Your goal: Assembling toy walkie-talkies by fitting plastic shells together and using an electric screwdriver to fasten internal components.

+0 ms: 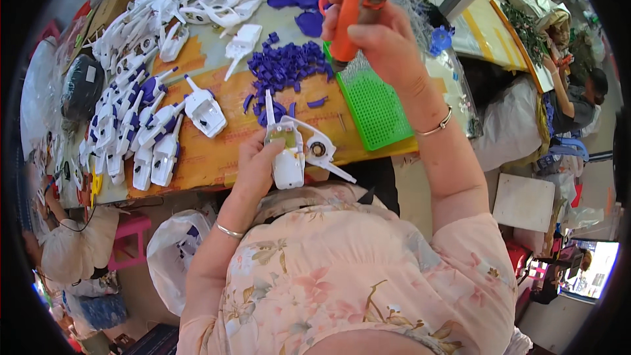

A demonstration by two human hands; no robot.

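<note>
Head view: I am looking down over a floral blouse at a crowded work bench (217, 158) with a yellow-orange top.
Bench surface: I am seeing white plastic toy shells (154, 144) lying in rows along the left side, more of them piling up at the far left, and loose purple plastic pieces (286, 66) heaping in the middle and at the far edge.
Green tray: a green perforated tray (374, 108) is lying on the bench just right of the purple heap.
Room: a white bag (171, 256) is sitting on the floor below the bench edge, a pink stool (128, 236) is standing beside it, and another person (578, 98) is sitting at the far right.
Left hand: my left hand (256, 164) is gripping a white toy body (288, 154) from the left, holding it upright at the near edge of the bench, close to the chest, with a thin white arm sticking out to its right.
Right hand: my right hand (381, 33) is reaching forward and raised, clenching round an orange powered screwdriver (351, 10) that is pointing down over the far end of the green tray.
Wrists: both are wearing thin metal bangles.
</note>
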